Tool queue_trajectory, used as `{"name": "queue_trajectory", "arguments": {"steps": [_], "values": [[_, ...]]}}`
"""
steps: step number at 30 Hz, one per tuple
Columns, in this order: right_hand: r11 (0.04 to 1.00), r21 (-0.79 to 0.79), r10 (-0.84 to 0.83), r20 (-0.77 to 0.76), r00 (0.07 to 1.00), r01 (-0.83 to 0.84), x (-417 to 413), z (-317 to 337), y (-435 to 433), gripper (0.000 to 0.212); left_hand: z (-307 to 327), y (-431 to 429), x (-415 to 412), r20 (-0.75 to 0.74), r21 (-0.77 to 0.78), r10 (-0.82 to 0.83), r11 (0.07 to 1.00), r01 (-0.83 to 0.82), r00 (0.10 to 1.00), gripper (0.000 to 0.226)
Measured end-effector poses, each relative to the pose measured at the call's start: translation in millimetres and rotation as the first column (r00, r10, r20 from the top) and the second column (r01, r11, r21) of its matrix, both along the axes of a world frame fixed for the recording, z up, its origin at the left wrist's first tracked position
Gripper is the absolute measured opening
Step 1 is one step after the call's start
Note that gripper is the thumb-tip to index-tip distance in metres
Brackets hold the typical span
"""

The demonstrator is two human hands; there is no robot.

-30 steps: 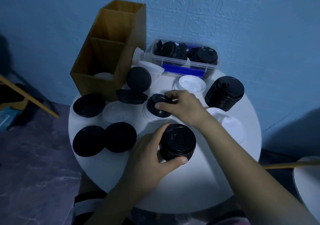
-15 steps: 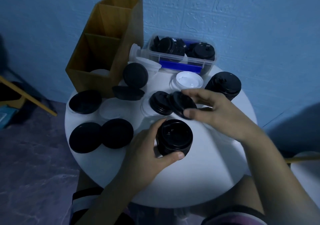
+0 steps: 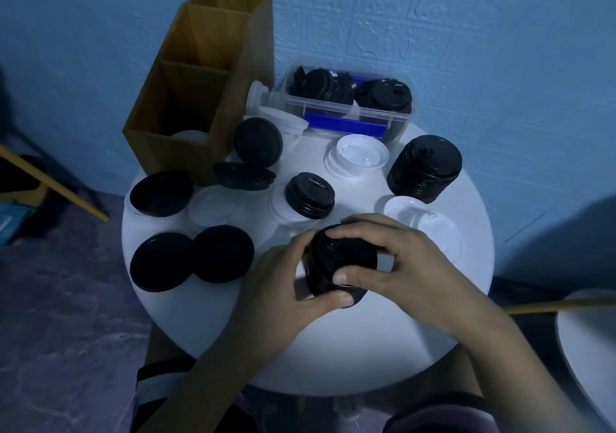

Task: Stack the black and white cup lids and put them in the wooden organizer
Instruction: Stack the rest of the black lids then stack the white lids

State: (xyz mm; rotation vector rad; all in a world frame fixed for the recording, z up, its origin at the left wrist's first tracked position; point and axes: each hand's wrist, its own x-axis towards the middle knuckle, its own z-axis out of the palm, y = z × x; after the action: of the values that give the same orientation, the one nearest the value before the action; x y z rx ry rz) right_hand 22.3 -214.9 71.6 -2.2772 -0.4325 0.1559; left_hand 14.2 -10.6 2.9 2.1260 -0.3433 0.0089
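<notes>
A short stack of black lids stands near the front middle of the round white table. My left hand grips its left side, thumb along the front. My right hand holds the top black lid down on the stack from the right. A small black lid pile sits on white lids just behind. A taller black stack stands at the right. White lids and another white lid lie nearby. The wooden organizer stands at the back left, a white lid in its front compartment.
A clear plastic box of black lids sits against the blue wall. Flat black lids lie at the table's left, a black bowl-like lid behind them. A second white tabletop shows at the right edge.
My right hand took a black lid from the small pile behind and brought it down onto the stack that my left hand grips.
</notes>
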Motion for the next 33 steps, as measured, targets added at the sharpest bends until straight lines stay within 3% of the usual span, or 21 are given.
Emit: {"name": "queue_trajectory", "arguments": {"steps": [7,11,16,25,33], "values": [[0.992,-0.117,-0.044,-0.046,0.998,0.038,-1.2,-1.6,-3.3,0.058,0.0,-0.2,1.2,0.004,0.010,0.007,1.000,-0.007,1.000,0.077],[0.977,-0.200,-0.068,0.043,0.997,0.076,-5.0,-7.3,2.1,0.089,1.3,-1.0,1.1,0.018,0.024,0.006,1.000,-0.007,1.000,0.077],[0.991,-0.132,-0.007,-0.012,1.000,0.006,0.1,-5.7,-3.7,0.075,3.4,0.2,0.6,0.027,0.023,-0.006,1.000,0.006,1.000,0.075],[0.985,-0.122,0.099,-0.155,0.983,-0.119,8.7,-3.9,-10.2,0.076,4.5,0.7,0.3,0.038,0.050,-0.019,0.999,0.017,0.999,0.076],[0.987,-0.157,0.035,-0.075,0.997,-0.046,-1.1,-14.0,-7.0,0.068,-0.2,-0.2,0.4,0.050,0.071,-0.010,0.997,0.006,0.999,0.077]]}}
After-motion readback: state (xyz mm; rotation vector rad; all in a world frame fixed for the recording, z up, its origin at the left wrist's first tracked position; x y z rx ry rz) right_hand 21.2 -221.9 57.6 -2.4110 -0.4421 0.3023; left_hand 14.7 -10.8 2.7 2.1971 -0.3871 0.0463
